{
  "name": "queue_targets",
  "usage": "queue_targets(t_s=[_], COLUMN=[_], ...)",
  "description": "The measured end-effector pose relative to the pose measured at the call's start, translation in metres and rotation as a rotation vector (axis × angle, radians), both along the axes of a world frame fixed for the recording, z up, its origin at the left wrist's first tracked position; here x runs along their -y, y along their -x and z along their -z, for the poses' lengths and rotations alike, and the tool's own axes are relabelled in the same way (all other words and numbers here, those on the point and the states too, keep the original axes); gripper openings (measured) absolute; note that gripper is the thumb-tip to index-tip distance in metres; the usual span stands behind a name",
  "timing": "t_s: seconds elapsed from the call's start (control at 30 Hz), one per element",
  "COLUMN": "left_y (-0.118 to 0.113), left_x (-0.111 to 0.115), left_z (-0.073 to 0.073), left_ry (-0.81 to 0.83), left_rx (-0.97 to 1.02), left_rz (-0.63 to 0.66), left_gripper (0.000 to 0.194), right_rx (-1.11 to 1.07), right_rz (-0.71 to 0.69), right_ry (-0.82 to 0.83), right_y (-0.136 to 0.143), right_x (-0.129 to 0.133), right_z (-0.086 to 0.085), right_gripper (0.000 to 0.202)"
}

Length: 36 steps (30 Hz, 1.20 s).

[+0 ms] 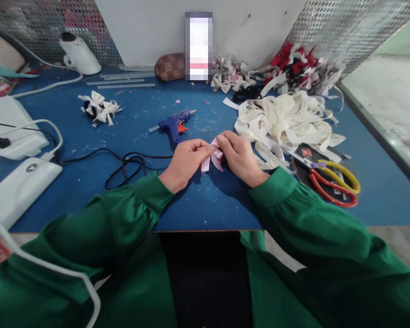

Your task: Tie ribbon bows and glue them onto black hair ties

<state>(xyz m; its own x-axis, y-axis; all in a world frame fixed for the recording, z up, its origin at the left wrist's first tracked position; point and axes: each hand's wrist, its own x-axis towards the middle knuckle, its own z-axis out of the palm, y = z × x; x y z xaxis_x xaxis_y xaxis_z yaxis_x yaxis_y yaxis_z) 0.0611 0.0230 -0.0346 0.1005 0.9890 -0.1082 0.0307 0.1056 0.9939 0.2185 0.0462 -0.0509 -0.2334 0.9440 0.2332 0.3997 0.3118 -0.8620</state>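
Near the middle of the blue table [212, 209], a small pale pink ribbon bow [216, 157] is pinched between my two hands. My left hand [187, 161] has its thumb and fingers closed on the bow's left side. On the right side of it, my right hand [239, 157] is closed too, with thumb and forefinger at the top. The fingers partly hide the bow, and its short tails hang down. Just behind my left hand lies a blue glue gun [173, 127] with an orange trigger.
Cream ribbon [283, 118] is heaped at the right, beside scissors [331, 177] with red and yellow handles. A phone [198, 45] stands at the back. White bows [100, 108], a black cable [130, 164] and a white power strip [23, 191] are at the left.
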Motion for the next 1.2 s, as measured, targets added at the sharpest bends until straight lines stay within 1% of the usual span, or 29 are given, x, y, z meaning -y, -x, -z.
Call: queue_targets(t_s=[0.07,0.17,0.33,0.43,0.6,0.7,0.83,1.0,1.2], left_y=[0.0009,0.0017,0.0037,0.0050,0.0036,0.0024,0.0031,0.0058,0.0064], left_x=[0.0014,0.0030,0.0035,0.0037,0.0046,0.0047,0.0044,0.0034,0.0016], left_z=[-0.0025,-0.0067,-0.0100,-0.0089,-0.0029,-0.0005,-0.0031,-0.0089,-0.0083], left_ry=[0.030,0.096,0.179,0.177,0.109,0.105,0.138,0.187,0.202], left_rx=[0.001,0.031,0.061,0.050,0.041,0.059,0.052,0.085,0.113], left_rz=[0.009,0.047,0.082,0.089,0.074,0.072,0.074,0.067,0.033], left_gripper=[0.037,0.039,0.037,0.036,0.037,0.039,0.040,0.034,0.035], right_rx=[-0.008,0.016,0.045,0.045,0.074,0.055,0.001,-0.027,-0.044], right_rz=[0.009,0.011,-0.008,-0.008,0.004,0.015,0.034,0.028,-0.007], right_ry=[0.063,0.128,0.142,0.140,0.108,0.111,0.170,0.226,0.251], right_y=[0.0003,-0.0008,-0.0035,-0.0037,-0.0036,-0.0040,-0.0033,-0.0019,-0.0019], right_x=[0.0026,0.0053,0.0064,0.0053,0.0024,0.0006,-0.0007,0.0003,0.0011], right_z=[-0.0013,-0.0023,-0.0025,-0.0022,0.0000,0.0012,0.0002,-0.0030,-0.0043], right_gripper=[0.043,0.042,0.037,0.037,0.040,0.042,0.046,0.046,0.046])
